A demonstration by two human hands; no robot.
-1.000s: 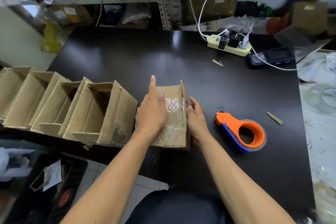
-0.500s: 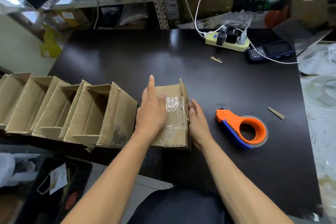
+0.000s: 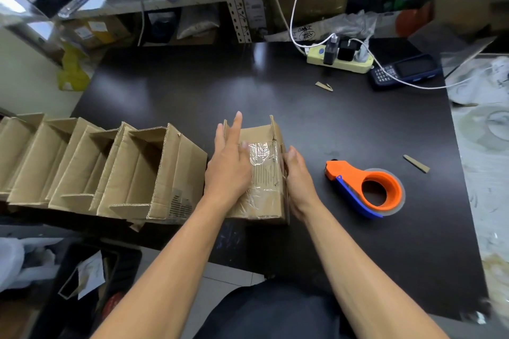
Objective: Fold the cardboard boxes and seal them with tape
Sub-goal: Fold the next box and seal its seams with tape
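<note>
my left hand (image 3: pixel 230 165) flat, pressing tape (image 3: pixel 261 162) onto box (image 3: pixel 264 201) | right hand (image 3: pixel 298 177) fingers straight against its side | risk: uneven pressure leaves wrinkles, seam lifts

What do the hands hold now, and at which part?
The taped box: left hand presses flat on top, right hand against its right side.

Dark, glossy work table (image 3: pixel 192 85) reflecting soft overhead light, set against a perforated-steel shelving unit (image 3: pixel 234 3) loaded with bags and cartons. A pale wall (image 3: pixel 24 77) stands at left; light floor tiles (image 3: pixel 228 275) show below the table's near edge.
</note>
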